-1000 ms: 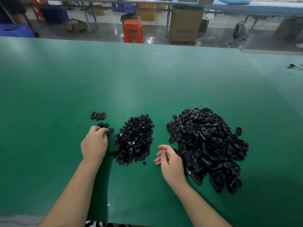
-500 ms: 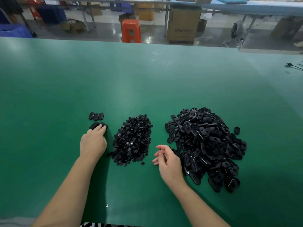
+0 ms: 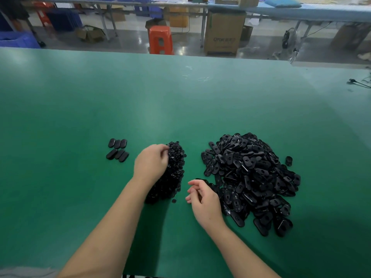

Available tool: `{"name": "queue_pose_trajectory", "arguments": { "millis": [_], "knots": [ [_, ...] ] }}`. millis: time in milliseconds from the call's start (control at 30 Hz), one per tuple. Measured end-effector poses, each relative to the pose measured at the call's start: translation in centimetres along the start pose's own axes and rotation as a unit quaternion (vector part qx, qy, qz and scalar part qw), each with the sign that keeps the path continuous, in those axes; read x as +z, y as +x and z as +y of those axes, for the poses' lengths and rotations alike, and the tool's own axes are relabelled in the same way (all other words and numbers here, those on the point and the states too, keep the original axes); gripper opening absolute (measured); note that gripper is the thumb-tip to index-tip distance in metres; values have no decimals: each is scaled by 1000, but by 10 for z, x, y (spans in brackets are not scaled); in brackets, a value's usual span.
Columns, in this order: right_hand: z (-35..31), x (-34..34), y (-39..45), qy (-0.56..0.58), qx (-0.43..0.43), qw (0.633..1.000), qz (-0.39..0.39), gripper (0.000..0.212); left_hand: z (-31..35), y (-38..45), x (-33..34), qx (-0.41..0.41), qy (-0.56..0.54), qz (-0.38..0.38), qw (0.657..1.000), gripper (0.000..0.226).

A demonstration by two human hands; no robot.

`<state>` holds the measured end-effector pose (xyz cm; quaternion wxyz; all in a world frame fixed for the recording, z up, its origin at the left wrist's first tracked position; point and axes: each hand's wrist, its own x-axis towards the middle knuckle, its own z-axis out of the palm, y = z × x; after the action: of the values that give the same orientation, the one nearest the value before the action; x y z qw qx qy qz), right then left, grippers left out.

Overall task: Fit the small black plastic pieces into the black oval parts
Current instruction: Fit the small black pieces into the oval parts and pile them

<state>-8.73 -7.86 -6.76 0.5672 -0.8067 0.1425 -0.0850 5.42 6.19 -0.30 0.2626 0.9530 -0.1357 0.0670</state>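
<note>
A heap of small black plastic pieces (image 3: pixel 174 167) lies at the middle of the green table (image 3: pixel 180 109). My left hand (image 3: pixel 151 163) rests on its left side, fingertips bent together at the heap's top; any piece between them is hidden. To the right spreads a larger heap of black oval parts (image 3: pixel 251 177). My right hand (image 3: pixel 202 199) hovers at that heap's left edge, fingers curled around a black oval part (image 3: pixel 201 180). Two short rows of oval parts (image 3: pixel 117 149) lie flat to the left of the small pieces.
One oval part (image 3: pixel 288 160) lies alone right of the big heap. A single small piece (image 3: pixel 173 201) sits between my hands. Beyond the table's far edge stand an orange stool (image 3: pixel 160 40) and a cardboard box (image 3: pixel 223 34). A cable (image 3: pixel 359 83) lies at the right edge.
My left hand left the rows of oval parts and moved right onto the heap of small pieces. My right hand stayed by the oval heap.
</note>
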Motion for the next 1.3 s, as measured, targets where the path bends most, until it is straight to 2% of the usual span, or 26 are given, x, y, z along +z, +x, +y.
{"name": "queue_pose_trajectory", "arguments": {
  "millis": [133, 267, 367, 500, 733, 900, 1033, 1300],
  "knots": [
    [-1, 1, 1, -8, 4, 1000, 2, 28, 65, 3, 25, 68, 38, -115, 990, 23],
    [0, -1, 2, -19, 2, 1000, -2, 19, 93, 7, 55, 32, 119, -224, 967, 39],
    [-1, -2, 2, -16, 8, 1000, 3, 21, 94, 9, 67, -14, 95, -257, 962, 42],
    [0, -1, 2, -8, 5, 1000, -1, 18, 94, 12, 66, -18, 66, -282, 957, 31],
    [0, -2, 2, -18, 5, 1000, -6, 19, 84, 9, 66, -18, -28, -281, 959, 15],
    [0, -2, 2, -21, 3, 1000, 11, 29, 74, -2, 51, -24, -122, -233, 965, 16],
    [0, -1, 2, 15, 0, 1000, 26, 29, 59, -18, 35, -15, -181, -191, 965, 16],
    [-2, -2, 1, 24, -7, 998, 65, 33, 32, -58, 26, 90, -148, -167, 971, 22]
  ]
}}
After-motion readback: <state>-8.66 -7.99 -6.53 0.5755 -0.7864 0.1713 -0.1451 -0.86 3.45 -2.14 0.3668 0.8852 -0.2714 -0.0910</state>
